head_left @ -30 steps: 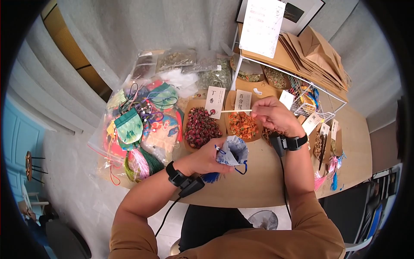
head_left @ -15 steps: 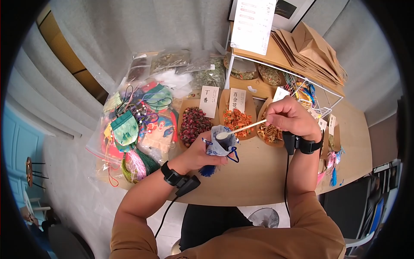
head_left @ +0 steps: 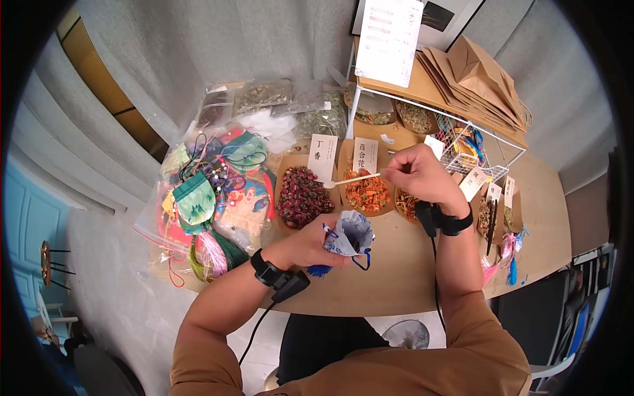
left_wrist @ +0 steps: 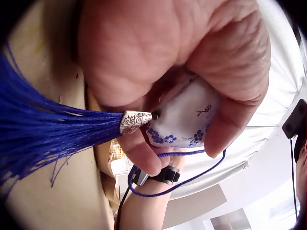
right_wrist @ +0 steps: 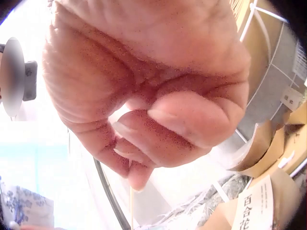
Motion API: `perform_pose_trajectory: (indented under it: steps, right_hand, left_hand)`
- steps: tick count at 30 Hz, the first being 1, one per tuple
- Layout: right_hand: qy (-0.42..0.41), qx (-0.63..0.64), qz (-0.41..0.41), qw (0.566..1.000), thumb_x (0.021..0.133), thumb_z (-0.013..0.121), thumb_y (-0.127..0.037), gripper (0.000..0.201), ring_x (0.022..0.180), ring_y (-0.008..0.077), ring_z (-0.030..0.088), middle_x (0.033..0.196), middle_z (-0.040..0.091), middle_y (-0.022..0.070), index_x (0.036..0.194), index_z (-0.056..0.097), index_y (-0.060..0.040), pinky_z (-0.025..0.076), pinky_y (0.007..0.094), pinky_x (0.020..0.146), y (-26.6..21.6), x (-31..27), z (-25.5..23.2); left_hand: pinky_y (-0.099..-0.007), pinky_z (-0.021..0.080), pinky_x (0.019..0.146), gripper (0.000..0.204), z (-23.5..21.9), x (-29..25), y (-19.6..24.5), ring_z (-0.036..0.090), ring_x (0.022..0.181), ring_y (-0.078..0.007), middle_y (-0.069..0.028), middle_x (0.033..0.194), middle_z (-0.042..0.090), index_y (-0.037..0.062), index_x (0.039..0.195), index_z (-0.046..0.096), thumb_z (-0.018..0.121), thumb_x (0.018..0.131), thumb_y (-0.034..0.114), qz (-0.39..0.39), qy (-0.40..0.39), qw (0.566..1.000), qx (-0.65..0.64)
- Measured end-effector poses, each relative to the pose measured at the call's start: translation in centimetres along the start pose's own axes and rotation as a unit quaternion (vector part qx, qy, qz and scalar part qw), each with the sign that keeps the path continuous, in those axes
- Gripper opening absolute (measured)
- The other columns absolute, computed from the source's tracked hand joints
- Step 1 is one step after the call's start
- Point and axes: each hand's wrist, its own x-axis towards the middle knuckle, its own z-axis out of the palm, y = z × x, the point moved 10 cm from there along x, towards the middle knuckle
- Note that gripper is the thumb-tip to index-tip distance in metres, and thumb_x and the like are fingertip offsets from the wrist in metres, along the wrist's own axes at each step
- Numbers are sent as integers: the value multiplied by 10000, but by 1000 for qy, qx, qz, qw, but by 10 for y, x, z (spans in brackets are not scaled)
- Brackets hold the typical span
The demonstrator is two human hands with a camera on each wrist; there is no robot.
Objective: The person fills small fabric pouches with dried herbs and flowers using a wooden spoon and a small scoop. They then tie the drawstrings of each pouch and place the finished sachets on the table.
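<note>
Silver tassel cap (left_wrist: 134,122) only in left-wrist view

The left hand (head_left: 310,247) hid the lower part of a patterned pouch (head_left: 339,244).
The white sheet's (head_left: 387,43) lines were too small to read; the head view's top edge cropped the framed picture (head_left: 437,16).

- Grey curtains (head_left: 185,53) are hanging in folds behind the wooden table (head_left: 396,280).
- A white-framed shelf (head_left: 422,89) is standing on its far right.
- Pale grey floor (head_left: 105,254) is stretching leftward toward light-blue panelling (head_left: 33,191).
- A dark-legged stool (head_left: 46,259) is standing nearby.
</note>
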Motion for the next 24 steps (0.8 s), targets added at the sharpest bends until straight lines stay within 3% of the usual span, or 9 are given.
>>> perform_pose_trajectory:
  steps: [2,3,6,9,13,17,20,24]
  right_hand:
    - [9,-53,-19,998,789,651,-62,179,483,80,440,505,521,36,644,613,37,360,277,466,-5,2,7]
    - [9,-64,-14,998,747,636,-68,151,471,130,483,513,542,101,640,618,37,394,300,480,-1,5,14]
    - [-7,-64,4,998,737,626,-70,134,470,148,504,519,552,122,652,635,33,408,311,484,1,6,23]
    - [-14,-70,-8,997,729,625,-67,126,470,143,509,508,543,121,652,641,32,415,311,485,8,11,30]
    - [-3,-64,-22,998,760,623,-51,159,503,70,434,500,499,30,634,599,44,372,277,477,-2,7,36]
    - [61,-31,-32,997,777,655,-73,240,511,52,438,504,510,15,581,570,35,393,264,491,-6,1,31]
    - [123,-31,-47,991,760,667,-118,253,437,131,474,475,525,110,568,582,23,409,310,467,-6,-10,26]
    - [191,32,-49,980,763,668,-117,246,445,110,470,479,524,80,572,584,13,409,303,473,7,-28,25]
  left_hand:
    - [-268,474,839,403,1,-2,-4,582,918,-99,-16,1002,633,29,1112,597,765,747,60,-38,1,999,3]
    - [-269,468,849,404,1,-3,-6,583,925,-101,-16,1002,635,30,1114,598,763,746,56,-59,-2,998,-7]
    - [-261,472,842,410,3,-4,-10,580,930,-90,-8,995,640,32,1120,600,760,743,48,-67,-20,997,14]
    - [-251,479,829,416,6,-4,-6,579,924,-77,0,993,640,32,1125,601,762,742,50,-57,-27,997,40]
    - [-251,483,823,415,9,-6,-6,577,924,-75,6,992,636,32,1125,603,766,744,53,-85,-19,996,29]
    - [-258,489,817,422,12,-5,17,586,913,-92,-3,993,633,32,1133,594,764,746,45,-13,-1,999,45]
    - [-264,502,796,409,12,-12,33,595,911,-108,-19,991,632,31,1123,587,762,753,49,30,18,997,65]
    - [-317,528,775,458,3,-29,38,618,936,-171,-61,1018,622,27,1155,541,760,754,50,60,37,995,71]
